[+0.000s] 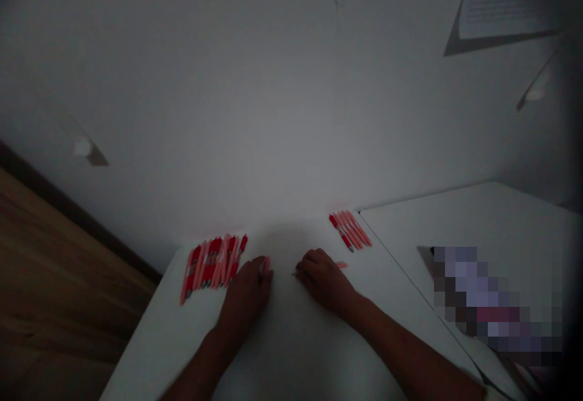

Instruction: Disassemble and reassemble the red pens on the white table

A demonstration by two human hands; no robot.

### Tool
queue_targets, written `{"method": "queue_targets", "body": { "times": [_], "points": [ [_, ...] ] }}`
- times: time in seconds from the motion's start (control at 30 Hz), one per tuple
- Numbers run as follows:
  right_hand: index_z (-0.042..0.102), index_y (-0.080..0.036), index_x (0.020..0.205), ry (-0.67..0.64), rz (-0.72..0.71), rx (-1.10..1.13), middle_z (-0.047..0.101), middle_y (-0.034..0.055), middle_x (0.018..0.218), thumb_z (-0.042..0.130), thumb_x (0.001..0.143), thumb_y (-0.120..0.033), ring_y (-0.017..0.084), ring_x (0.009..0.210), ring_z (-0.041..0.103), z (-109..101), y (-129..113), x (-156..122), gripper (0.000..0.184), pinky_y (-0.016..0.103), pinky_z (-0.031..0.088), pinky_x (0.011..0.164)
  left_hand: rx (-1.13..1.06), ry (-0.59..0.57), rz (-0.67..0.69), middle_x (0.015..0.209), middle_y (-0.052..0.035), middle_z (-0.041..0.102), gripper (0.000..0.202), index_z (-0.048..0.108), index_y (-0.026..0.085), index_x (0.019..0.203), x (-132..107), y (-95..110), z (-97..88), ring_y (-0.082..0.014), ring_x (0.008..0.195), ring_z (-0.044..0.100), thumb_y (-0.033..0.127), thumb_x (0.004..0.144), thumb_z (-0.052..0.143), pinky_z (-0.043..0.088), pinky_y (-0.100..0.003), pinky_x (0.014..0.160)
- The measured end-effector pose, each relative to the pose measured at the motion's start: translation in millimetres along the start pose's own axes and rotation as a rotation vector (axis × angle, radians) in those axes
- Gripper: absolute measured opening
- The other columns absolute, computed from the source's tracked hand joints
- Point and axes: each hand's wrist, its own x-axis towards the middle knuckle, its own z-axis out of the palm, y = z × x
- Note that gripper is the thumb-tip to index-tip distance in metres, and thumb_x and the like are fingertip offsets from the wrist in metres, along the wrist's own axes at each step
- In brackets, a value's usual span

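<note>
My left hand (246, 291) is closed over the white table, just right of a row of pens. A short pink pen-like piece (266, 265) shows between its thumb and fingers; the remainder is hidden. My right hand (322, 278) has its fingers curled round a pen, whose pink end (341, 265) sticks out on the right and whose thin tip (294, 274) shows on the left. Several pink and red pens (212, 264) lie side by side at the left. A smaller group, one red pen (340, 233) and several pink pens (356, 229), rests beyond my right hand.
The white table (159, 334) meets a pale wall (273, 115) at the back. A seam divides it from another white tabletop (419, 219) on the right, where a pixelated object (487, 304) lies. A brown wooden surface (59, 279) is at the left.
</note>
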Motion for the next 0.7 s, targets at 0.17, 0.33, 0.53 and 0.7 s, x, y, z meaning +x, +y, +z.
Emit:
{"method": "queue_targets", "body": {
  "times": [0.17, 0.33, 0.53, 0.7],
  "points": [
    [0.063, -0.017, 0.100, -0.009, -0.009, -0.023, 0.060, 0.0076, 0.098, 0.062, 0.085, -0.020, 0.021, 0.097, 0.052, -9, 2, -5, 0.016, 0.036, 0.044, 0.086, -0.007, -0.012, -0.007, 0.104, -0.0151, 0.065, 0.048, 0.053, 0.011, 0.123, 0, 1, -2.2, -0.0260, 0.097, 0.061, 0.042, 0.091, 0.035, 0.046, -0.037, 0.081],
    [0.064, -0.017, 0.095, -0.017, -0.011, -0.042, 0.060, 0.0082, 0.101, 0.062, 0.084, -0.020, 0.021, 0.098, 0.052, -16, 6, -7, 0.012, 0.036, 0.044, 0.086, -0.012, -0.013, -0.035, 0.102, -0.0145, 0.066, 0.052, 0.054, 0.012, 0.123, 0, 3, -6.1, -0.0237, 0.085, 0.063, 0.047, 0.092, 0.032, 0.046, -0.037, 0.077],
    [0.065, -0.016, 0.087, -0.029, -0.026, -0.008, 0.061, 0.0071, 0.095, 0.055, 0.089, -0.015, 0.018, 0.094, 0.053, -13, 7, -4, 0.010, 0.031, 0.045, 0.084, 0.006, -0.009, -0.009, 0.103, -0.0135, 0.065, 0.048, 0.053, 0.012, 0.123, -1, 2, -4.7, -0.0227, 0.086, 0.063, 0.043, 0.092, 0.034, 0.046, -0.036, 0.079],
    [0.064, -0.015, 0.085, -0.012, 0.022, 0.016, 0.061, 0.0068, 0.092, 0.056, 0.088, -0.012, 0.019, 0.091, 0.053, -7, 10, -2, 0.009, 0.031, 0.045, 0.084, 0.039, 0.026, 0.005, 0.101, -0.0126, 0.065, 0.045, 0.055, 0.013, 0.121, -1, 0, -2.3, -0.0233, 0.090, 0.062, 0.041, 0.092, 0.035, 0.047, -0.036, 0.079]
  ]
}}
